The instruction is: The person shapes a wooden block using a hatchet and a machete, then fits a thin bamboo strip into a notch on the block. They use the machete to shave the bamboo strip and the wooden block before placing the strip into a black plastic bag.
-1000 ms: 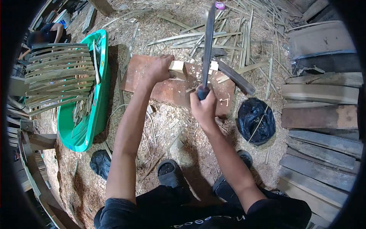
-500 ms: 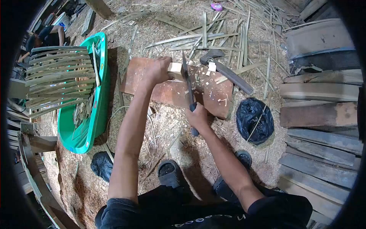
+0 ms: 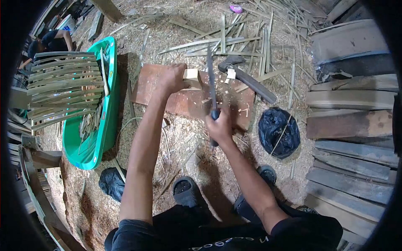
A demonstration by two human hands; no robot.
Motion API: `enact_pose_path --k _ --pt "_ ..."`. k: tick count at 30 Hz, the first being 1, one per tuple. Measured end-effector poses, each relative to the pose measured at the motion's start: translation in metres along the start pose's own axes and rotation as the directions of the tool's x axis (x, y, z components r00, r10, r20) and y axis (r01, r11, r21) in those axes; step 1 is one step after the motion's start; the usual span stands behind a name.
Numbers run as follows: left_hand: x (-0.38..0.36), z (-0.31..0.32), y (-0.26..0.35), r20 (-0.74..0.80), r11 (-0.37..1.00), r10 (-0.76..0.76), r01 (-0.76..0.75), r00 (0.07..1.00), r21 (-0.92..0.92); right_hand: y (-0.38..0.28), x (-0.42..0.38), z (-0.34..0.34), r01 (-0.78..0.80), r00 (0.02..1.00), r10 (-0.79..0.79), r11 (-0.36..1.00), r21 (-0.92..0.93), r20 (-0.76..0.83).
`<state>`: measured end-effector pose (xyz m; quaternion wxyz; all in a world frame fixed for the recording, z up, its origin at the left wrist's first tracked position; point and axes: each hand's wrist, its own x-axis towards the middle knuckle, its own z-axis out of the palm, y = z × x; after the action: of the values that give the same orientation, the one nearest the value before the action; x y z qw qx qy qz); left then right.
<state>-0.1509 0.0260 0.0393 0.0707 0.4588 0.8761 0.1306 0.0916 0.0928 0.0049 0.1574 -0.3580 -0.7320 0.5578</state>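
Observation:
My left hand (image 3: 172, 78) is wrapped round the left part of a pale wooden block (image 3: 191, 79), over a reddish-brown board (image 3: 148, 85) on the ground. My right hand (image 3: 219, 124) grips the dark handle of a long-bladed knife (image 3: 211, 79). The blade points away from me and stands a little right of the block, apart from it; its edges are smeared by motion. An axe (image 3: 255, 85) with a dark head and wooden handle lies to the right, beside a small pale wood piece (image 3: 231, 73).
A green tub (image 3: 109, 104) with a slatted bamboo piece (image 3: 67, 79) stands left. Split strips (image 3: 224, 33) lie ahead. Black plastic bags (image 3: 278, 133) (image 3: 112, 183) flank my feet. Curved planks (image 3: 351, 100) line the right. Another person (image 3: 56, 39) is at the upper left.
My right hand has moved slightly right with the knife, and the blade has come away from the block's right end. My left hand still holds the block in about the same place.

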Motion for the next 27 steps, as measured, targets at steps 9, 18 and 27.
enact_pose_path --k 9,18,27 --pt "-0.003 0.007 -0.003 -0.078 1.0 0.013 -0.015 0.997 -0.027 0.014 -0.006 0.0 -0.188 0.972 0.191 0.981 -0.034 0.136" --pt "-0.001 0.005 -0.001 -0.075 1.0 -0.029 0.028 0.997 -0.013 -0.004 -0.005 -0.013 -0.149 0.978 0.173 0.97 -0.189 0.118" --pt "-0.001 0.002 0.007 -0.048 0.997 -0.057 0.059 0.997 0.041 0.033 -0.026 -0.013 -0.12 0.976 0.167 0.949 -0.292 0.14"
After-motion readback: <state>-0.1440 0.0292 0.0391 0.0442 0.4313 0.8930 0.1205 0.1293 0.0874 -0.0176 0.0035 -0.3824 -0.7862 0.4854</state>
